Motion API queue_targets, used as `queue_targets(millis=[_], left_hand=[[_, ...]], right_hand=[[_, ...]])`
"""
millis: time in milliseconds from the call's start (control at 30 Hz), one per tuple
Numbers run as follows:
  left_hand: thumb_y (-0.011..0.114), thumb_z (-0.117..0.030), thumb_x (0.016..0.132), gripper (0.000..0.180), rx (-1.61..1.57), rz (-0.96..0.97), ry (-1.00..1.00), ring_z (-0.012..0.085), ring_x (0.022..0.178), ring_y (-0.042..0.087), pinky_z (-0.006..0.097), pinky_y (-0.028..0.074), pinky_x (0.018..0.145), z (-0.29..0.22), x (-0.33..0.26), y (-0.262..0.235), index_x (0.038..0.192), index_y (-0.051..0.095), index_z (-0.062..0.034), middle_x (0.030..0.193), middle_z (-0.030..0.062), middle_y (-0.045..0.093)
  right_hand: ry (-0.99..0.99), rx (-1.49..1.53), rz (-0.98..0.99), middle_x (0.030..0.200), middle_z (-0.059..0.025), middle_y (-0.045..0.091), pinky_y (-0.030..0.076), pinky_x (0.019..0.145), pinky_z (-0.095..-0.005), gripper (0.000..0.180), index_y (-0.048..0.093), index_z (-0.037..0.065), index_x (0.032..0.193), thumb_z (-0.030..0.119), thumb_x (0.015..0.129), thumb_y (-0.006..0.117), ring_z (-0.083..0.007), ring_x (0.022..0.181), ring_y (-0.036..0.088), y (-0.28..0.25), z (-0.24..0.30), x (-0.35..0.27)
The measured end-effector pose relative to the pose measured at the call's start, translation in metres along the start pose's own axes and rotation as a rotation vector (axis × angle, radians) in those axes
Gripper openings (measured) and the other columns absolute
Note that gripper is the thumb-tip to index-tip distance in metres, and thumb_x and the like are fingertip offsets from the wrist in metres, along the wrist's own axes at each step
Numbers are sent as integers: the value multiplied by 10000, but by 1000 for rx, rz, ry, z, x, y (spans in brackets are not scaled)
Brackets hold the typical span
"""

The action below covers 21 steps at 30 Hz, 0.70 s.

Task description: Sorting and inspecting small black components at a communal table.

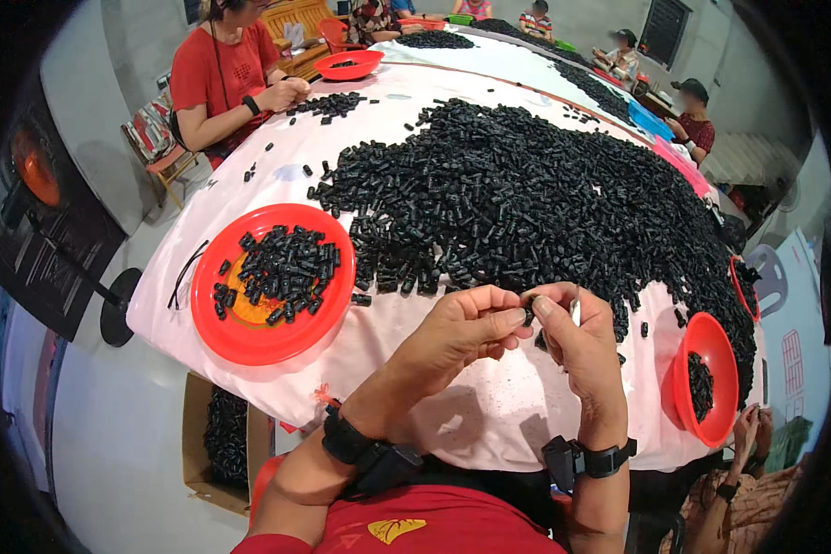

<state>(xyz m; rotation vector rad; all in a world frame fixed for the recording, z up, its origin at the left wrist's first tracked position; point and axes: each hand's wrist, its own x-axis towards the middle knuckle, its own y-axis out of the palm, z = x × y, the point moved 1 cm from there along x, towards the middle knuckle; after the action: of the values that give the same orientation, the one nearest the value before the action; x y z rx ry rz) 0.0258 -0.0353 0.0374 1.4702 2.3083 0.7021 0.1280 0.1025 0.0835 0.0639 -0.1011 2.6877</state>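
Observation:
Over the near part of the table, my left hand point(457, 332) and my right hand point(584, 346) meet fingertip to fingertip. Both are closed in a pinch on one small black cylindrical part point(529, 314), mostly hidden by the fingers. A thin pale, shiny strip point(576, 307) shows at my right fingers; its kind is unclear. Just beyond my hands spreads a big heap of similar black parts point(499, 194). To the left, a red plate point(210, 319) carries a loose pile of these parts point(291, 268).
A red bowl point(727, 374) with black parts stands at the right table edge, near another person's hands point(752, 429). A cardboard box point(196, 443) of black pieces is on the floor. Across the left corner sits a person in red point(217, 78) beside another red bowl point(360, 63).

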Motion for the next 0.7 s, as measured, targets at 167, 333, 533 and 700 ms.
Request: queue_targets(millis=[167, 333, 533, 700], left_hand=[[612, -211, 924, 329, -105, 19, -61, 45, 778, 586, 201, 482, 721, -4, -1, 1, 1199, 568, -35, 936, 20, 656], [604, -204, 926, 302, -164, 85, -76, 52, 778, 586, 208, 483, 732, -1, -1, -1, 1170, 575, -29, 930, 18, 650], [599, -198, 925, 272, -281, 141, -51, 63, 803, 585, 217, 479, 734, -1, -1, -1, 1141, 575, -34, 935, 9, 635], [594, -191, 925, 279, -291, 131, -29, 66, 829, 583, 222, 477, 757, -2, -1, -2, 1148, 564, -27, 966, 8, 628]], right_hand=[[-104, -47, 35, 785, 8, 647, 442, 612, -194, 173, 673, -3, 1002, 117, 884, 637, -38, 673, 543, -1, 2, -1], [-144, -131, 56, 860, -27, 671, 467, 703, -221, 187, 667, -19, 1023, 101, 883, 631, -62, 778, 573, 1, 6, -4], [-291, -234, 1, 782, -23, 643, 446, 651, -215, 171, 656, -7, 905, 157, 859, 669, -57, 732, 556, 0, 4, -3], [-338, -421, 27, 639, -11, 601, 431, 537, -230, 263, 624, 21, 804, 258, 807, 738, -59, 602, 540, -1, 0, -4]])
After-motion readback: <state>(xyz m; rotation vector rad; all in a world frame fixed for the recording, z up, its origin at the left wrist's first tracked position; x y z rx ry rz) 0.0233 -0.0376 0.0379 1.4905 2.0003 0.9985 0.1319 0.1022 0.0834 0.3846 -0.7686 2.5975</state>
